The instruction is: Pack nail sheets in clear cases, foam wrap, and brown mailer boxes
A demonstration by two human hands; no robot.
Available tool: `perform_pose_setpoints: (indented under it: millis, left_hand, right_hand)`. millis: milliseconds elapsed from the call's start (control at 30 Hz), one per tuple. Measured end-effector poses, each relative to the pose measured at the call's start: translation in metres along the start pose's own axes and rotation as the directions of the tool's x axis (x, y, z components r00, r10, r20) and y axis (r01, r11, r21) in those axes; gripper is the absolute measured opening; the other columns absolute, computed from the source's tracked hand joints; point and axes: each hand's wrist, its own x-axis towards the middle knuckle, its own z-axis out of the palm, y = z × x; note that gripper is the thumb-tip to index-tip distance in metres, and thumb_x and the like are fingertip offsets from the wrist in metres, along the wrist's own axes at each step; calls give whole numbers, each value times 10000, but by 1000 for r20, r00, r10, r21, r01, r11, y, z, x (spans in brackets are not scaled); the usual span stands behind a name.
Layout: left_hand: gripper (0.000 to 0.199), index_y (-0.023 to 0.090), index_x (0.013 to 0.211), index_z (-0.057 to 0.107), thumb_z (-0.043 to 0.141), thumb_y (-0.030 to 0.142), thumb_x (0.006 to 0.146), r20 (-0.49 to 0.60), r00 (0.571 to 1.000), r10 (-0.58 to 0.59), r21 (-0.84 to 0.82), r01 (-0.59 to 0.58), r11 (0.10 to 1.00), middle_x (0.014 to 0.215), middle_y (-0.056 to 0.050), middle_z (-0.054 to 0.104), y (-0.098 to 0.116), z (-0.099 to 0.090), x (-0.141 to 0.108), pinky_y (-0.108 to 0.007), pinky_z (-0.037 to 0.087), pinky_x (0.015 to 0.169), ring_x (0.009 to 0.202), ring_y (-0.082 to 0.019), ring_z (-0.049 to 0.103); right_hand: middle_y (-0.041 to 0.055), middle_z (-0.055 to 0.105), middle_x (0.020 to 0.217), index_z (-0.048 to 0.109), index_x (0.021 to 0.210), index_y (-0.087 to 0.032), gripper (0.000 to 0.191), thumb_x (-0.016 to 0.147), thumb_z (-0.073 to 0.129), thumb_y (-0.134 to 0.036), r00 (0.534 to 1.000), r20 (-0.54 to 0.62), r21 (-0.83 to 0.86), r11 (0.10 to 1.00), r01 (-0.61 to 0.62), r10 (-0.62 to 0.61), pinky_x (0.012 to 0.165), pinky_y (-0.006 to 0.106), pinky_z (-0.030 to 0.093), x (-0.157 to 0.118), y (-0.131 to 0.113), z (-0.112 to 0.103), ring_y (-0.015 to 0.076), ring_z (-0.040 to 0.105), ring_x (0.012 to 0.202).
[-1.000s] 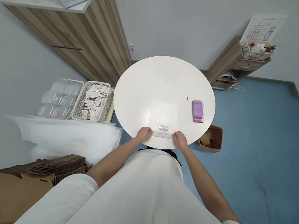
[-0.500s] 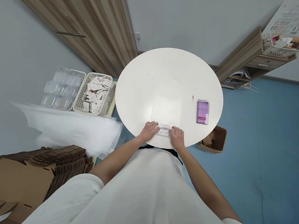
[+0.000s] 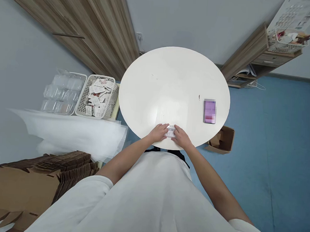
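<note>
A small clear plastic case with a row of small shiny pieces inside lies at the near edge of the white oval table. My left hand grips its left end, fingers over the top and thumb at the near side. From the right, my right hand holds the other end in the same way. Fingers of both hands hide the case's ends. What the small pieces are is too small to make out.
A blurred purple phone-like object lies at the table's right. Left stand a basket of printed cards, clear plastic boxes, white sheets and flattened cardboard boxes. An open carton sits on the floor at right.
My hands have moved closer together over the case, and more of it is covered by my fingers. The whole view has shifted slightly.
</note>
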Motion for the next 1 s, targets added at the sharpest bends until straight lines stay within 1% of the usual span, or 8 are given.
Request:
perform_pose_setpoints:
  millis: [133, 233, 333, 433, 633, 767, 867, 1000]
  left_hand:
    - [296, 151, 960, 530, 557, 287, 699, 30, 999, 31, 141, -35, 989, 1268, -147, 444, 0, -2, 3, -402, 308, 940, 1114, -263, 450]
    - [294, 157, 897, 532, 554, 341, 669, 75, 996, 56, 149, -67, 987, 1041, -110, 577, 2, -9, -6, -360, 390, 805, 901, -240, 553]
    - [265, 171, 835, 520, 534, 367, 658, 142, 988, 68, 128, -86, 988, 761, -41, 598, 5, -14, -19, -321, 401, 687, 693, -202, 563]
    - [218, 180, 803, 512, 513, 353, 670, 159, 984, 77, 115, -96, 989, 673, -12, 575, 8, -17, -29, -316, 387, 716, 636, -179, 549]
    - [209, 181, 838, 527, 477, 349, 723, 80, 995, 52, 52, -57, 997, 821, -40, 591, 9, -26, -27, -325, 381, 772, 734, -180, 551]
    - [269, 186, 880, 569, 426, 391, 781, 13, 999, -36, -16, 37, 999, 967, -66, 585, 5, -36, -20, -332, 397, 780, 895, -211, 537]
    - [302, 188, 954, 584, 450, 392, 776, 68, 987, -149, -117, 156, 981, 987, -58, 604, -2, -41, -13, -310, 419, 758, 899, -207, 547]
    - [306, 194, 985, 601, 440, 359, 783, 164, 953, -255, -242, 289, 926, 996, -39, 629, -16, -43, -1, -277, 426, 742, 884, -196, 562]
  right_hand:
    - [171, 411, 1287, 503, 893, -158, 219, 701, 586, -221, 1000, 26, -60, 998, -15, 17, 928, 429, 374, 2, -6, -4, 286, 396, 1182]
    - [163, 504, 1168, 489, 882, -161, 228, 717, 563, -300, 996, 92, -59, 998, -4, 9, 842, 388, 408, -4, -18, -11, 274, 478, 1071]
    - [101, 593, 929, 473, 925, -162, 262, 747, 513, -350, 983, 183, -44, 999, 16, -8, 744, 353, 408, -13, -33, -15, 236, 550, 856]
    - [66, 595, 846, 468, 948, -165, 253, 777, 468, -352, 980, 198, -35, 999, 11, -4, 744, 343, 384, -20, -44, -16, 213, 546, 783]
    - [86, 558, 1017, 501, 917, -183, 226, 806, 454, -374, 998, 70, 23, 1000, -12, 10, 801, 332, 366, -19, -43, -22, 219, 499, 947]
    - [77, 569, 964, 545, 894, -187, 260, 828, 433, -412, 990, -18, 60, 988, -139, 141, 764, 319, 382, -9, -37, -28, 206, 505, 897]
    - [67, 587, 904, 579, 902, -190, 295, 834, 421, -429, 965, -1, 108, 959, -260, 262, 732, 309, 389, 3, -33, -31, 191, 526, 838]
    - [60, 611, 953, 600, 936, -198, 291, 829, 433, -411, 929, 92, 239, 897, -371, 359, 736, 289, 399, 19, -23, -33, 184, 545, 873]
